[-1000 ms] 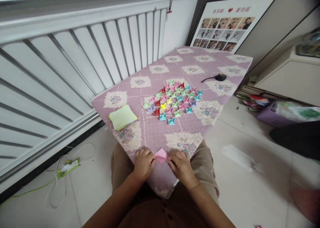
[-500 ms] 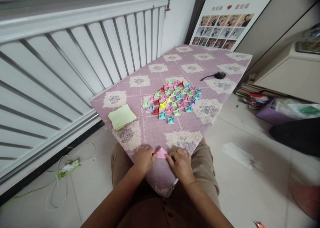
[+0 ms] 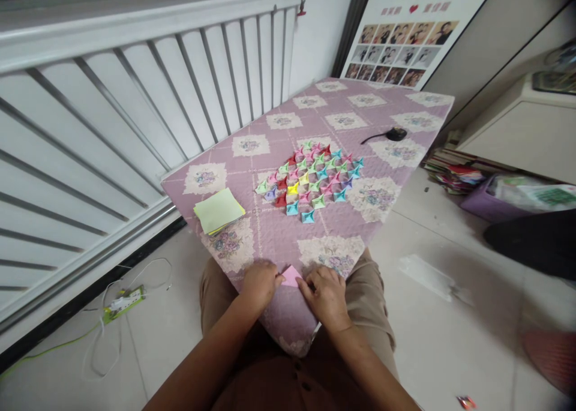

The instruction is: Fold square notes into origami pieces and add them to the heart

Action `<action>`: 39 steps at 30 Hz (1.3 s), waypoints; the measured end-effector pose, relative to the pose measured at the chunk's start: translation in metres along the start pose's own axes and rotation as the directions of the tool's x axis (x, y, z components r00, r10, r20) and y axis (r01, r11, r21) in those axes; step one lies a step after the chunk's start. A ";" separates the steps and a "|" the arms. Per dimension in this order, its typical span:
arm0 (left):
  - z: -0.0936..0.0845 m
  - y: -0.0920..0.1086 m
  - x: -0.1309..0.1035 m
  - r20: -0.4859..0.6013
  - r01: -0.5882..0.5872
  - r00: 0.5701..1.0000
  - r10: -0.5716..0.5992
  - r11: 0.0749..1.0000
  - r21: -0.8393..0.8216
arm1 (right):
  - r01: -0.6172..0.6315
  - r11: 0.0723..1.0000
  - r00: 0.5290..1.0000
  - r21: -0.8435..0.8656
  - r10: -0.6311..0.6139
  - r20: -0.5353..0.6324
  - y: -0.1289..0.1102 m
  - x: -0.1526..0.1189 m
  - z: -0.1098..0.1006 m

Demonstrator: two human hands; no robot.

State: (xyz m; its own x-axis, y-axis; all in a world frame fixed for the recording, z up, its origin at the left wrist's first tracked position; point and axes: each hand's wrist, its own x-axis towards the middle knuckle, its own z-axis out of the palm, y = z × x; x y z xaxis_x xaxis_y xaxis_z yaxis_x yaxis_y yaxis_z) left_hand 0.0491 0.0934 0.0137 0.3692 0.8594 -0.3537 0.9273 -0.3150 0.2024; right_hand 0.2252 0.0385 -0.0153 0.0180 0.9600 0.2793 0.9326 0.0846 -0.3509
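A small folded pink paper (image 3: 291,276) lies on the near end of the table between my hands. My left hand (image 3: 261,284) pinches its left corner, and the fingers of my right hand (image 3: 324,288) are closed on its right corner. Beyond them, several folded paper pieces (image 3: 304,180) in blue, green, pink, red and yellow stand in close rows. A stack of square paper sheets (image 3: 220,210), pale green on top with yellow beneath, rests at the table's left edge.
The table's floral cloth (image 3: 274,231) narrows toward me. A black object with a thin cord (image 3: 396,134) lies farther back. Along the left runs a white radiator (image 3: 180,93). A photo board (image 3: 400,39) leans behind, and a power strip (image 3: 123,303) sits on the floor.
The pink paper's surface looks smoother, with less of a crease showing at its top. Both hands keep nearly the same place at its corners.
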 end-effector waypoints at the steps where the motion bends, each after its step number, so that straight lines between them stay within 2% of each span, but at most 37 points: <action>1: 0.000 0.000 0.000 0.000 -0.002 1.000 0.002 1.000 0.008 | 0.002 1.000 1.000 0.004 -0.002 -0.002 0.000 0.000 0.000; 10: -0.006 0.003 0.002 0.021 -0.008 1.000 0.007 0.999 0.037 | 0.021 0.999 1.000 -0.046 -0.021 0.006 -0.001 -0.002 0.002; 13: -0.006 0.002 0.002 0.021 -0.013 1.000 0.013 0.999 0.038 | 0.158 0.983 0.987 -0.089 -0.156 0.033 -0.003 -0.004 0.003; 16: -0.005 0.001 0.002 0.021 -0.019 1.000 0.018 0.999 0.037 | 0.320 0.942 0.946 -0.098 -0.313 0.080 -0.003 -0.008 0.006; 19: -0.004 0.001 0.002 0.022 -0.025 0.999 0.024 0.999 0.034 | 0.391 0.916 0.919 -0.086 -0.383 0.094 -0.003 -0.012 0.010; 29: -0.007 -0.004 -0.002 0.043 -0.056 0.998 0.056 0.998 0.010 | 0.359 0.931 0.930 -0.065 -0.351 0.111 -0.007 -0.012 0.009; 35: 0.000 -0.011 -0.007 0.054 -0.001 0.999 0.001 1.000 0.010 | 0.322 0.943 0.937 -0.085 -0.305 0.172 -0.009 -0.012 0.007; 39: -0.002 -0.012 -0.007 0.057 0.011 0.998 -0.011 1.000 0.010 | 0.319 0.944 0.936 -0.089 -0.299 0.185 -0.010 -0.009 0.006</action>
State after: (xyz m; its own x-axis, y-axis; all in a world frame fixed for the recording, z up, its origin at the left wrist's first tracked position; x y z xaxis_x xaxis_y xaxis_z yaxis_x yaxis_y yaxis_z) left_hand 0.0352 0.0919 0.0161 0.3619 0.8384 -0.4075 0.9316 -0.3098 0.1898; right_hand 0.2137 0.0305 -0.0201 -0.3289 0.9226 0.2015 0.9176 0.3627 -0.1628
